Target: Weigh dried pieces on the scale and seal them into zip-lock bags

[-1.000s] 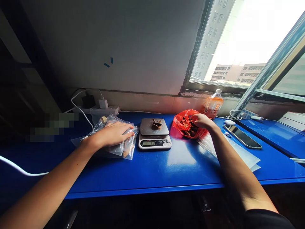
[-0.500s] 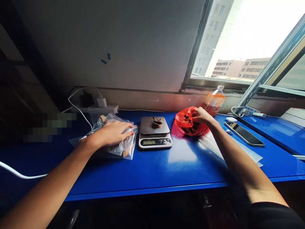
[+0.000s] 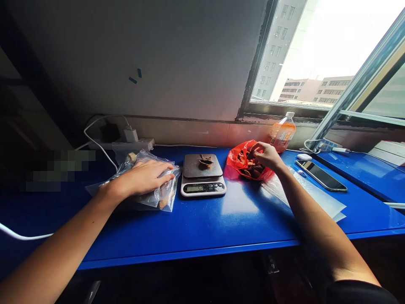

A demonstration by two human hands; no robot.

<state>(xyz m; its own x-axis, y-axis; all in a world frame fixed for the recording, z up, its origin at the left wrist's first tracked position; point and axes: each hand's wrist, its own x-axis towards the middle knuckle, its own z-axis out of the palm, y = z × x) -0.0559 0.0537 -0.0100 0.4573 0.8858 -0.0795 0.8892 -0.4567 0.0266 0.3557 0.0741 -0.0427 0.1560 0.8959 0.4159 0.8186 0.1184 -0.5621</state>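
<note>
My left hand (image 3: 148, 176) lies flat, fingers stretched out, on several clear plastic bags (image 3: 166, 198) that hold light brown pieces. To its right stands a kitchen scale (image 3: 203, 188) with a lit display. On the scale's plate rest curved, dry brown pieces (image 3: 206, 163) that look like peel. My right hand (image 3: 267, 155) reaches into an open red plastic bag (image 3: 233, 157), its fingers bent together over more dark brown pieces (image 3: 253, 171). What is between the fingertips, if anything, I cannot make out.
Behind the red bag stands a bottle of orange drink (image 3: 283, 133). Flat clear bags (image 3: 329, 204), a phone (image 3: 321, 175) and a white earbud case (image 3: 304, 157) lie at the right. A power strip (image 3: 147, 144) with a white charger (image 3: 130, 135) sits at the back left of the blue table (image 3: 190, 236).
My right hand has shifted slightly from the red bag's rim over its contents, and the bag's mouth looks wider. My left hand stays on the clear bags. The view has turned slightly right.
</note>
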